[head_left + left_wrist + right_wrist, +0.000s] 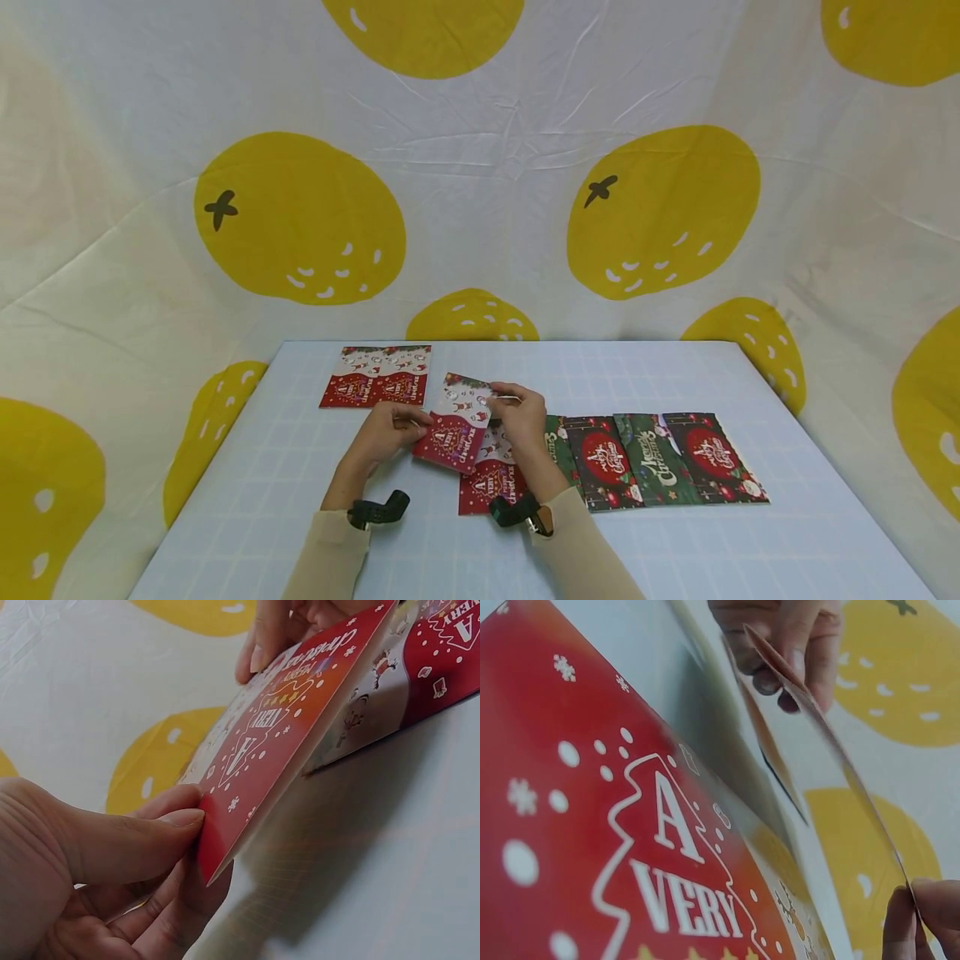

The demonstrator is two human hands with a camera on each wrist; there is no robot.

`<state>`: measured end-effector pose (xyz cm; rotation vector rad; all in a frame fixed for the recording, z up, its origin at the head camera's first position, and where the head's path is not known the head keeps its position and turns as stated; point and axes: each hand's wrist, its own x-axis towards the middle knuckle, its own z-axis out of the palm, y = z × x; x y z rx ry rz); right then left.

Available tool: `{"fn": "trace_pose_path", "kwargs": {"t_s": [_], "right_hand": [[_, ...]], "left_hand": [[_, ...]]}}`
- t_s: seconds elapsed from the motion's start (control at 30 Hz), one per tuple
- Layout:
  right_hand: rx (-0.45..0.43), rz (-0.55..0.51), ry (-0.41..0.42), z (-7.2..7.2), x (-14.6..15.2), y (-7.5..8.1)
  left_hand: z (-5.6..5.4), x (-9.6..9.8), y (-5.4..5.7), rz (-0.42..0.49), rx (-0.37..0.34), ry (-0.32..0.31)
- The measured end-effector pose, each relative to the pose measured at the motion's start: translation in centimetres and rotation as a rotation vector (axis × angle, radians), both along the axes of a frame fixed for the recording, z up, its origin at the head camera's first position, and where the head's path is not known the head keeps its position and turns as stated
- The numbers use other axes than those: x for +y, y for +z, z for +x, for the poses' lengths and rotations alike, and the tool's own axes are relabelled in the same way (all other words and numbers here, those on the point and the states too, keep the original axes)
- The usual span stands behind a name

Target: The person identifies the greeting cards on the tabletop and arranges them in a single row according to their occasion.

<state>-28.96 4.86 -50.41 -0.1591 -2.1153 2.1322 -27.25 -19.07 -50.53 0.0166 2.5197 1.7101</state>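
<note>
Between both hands, a red and white Christmas card (459,421) is held up at a tilt. My left hand (392,432) pinches its lower left edge, thumb on the printed face in the left wrist view. On the upper right edge, my right hand (522,417) pinches it between thumb and fingers. A matching red card (491,487) lies on the table, partly under the held one and the right forearm. Seen from the right wrist, the held card (840,754) is nearly edge-on, and the lying card (592,787) fills the near left.
Two more red and white cards (375,387) lie side by side at the back left of the table (262,500). To the right, a row of overlapping green cards (660,462) and dark red cards (716,458) stretches out. A patterned cloth (480,208) hangs behind.
</note>
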Motion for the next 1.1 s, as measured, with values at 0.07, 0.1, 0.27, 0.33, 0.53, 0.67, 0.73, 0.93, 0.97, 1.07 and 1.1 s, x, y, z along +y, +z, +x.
{"fn": "trace_pose_path", "kwargs": {"t_s": [0.07,0.1,0.27,0.33,0.53,0.67,0.73,0.93,0.97,1.07,1.1], "right_hand": [[-0.004,0.005,0.006,0.0,0.0,0.1],[-0.009,0.006,0.009,0.0,0.0,0.1],[-0.037,-0.01,0.037,0.1,-0.1,0.2],[-0.044,-0.016,0.054,0.2,-0.2,0.3],[-0.047,-0.013,0.09,0.3,-0.6,0.3],[-0.055,0.01,0.106,0.4,-0.8,0.3],[-0.063,0.023,0.117,0.5,-1.0,0.3],[-0.051,0.046,0.169,0.5,-1.3,-0.1],[-0.047,0.047,0.178,0.5,-1.4,-0.1],[-0.042,0.051,0.198,0.6,-1.5,-0.2],[-0.042,0.052,0.202,0.7,-1.5,-0.2]], "left_hand": [[0.0,0.0,0.0,-0.003,0.008,0.005],[0.0,-0.1,0.0,-0.001,0.011,0.007],[-0.1,-0.3,0.0,0.001,0.03,0.034],[-0.1,-0.4,0.0,0.004,0.032,0.047],[-0.1,-0.7,0.1,0.0,0.036,0.069],[-0.2,-0.8,0.1,-0.005,0.038,0.086],[-0.3,-0.8,0.2,-0.003,0.043,0.101],[-0.2,-1.0,0.3,0.019,0.074,0.135],[-0.2,-1.1,0.3,0.021,0.077,0.138],[-0.3,-1.2,0.2,0.018,0.082,0.149],[-0.3,-1.3,0.2,0.018,0.081,0.153]]}}
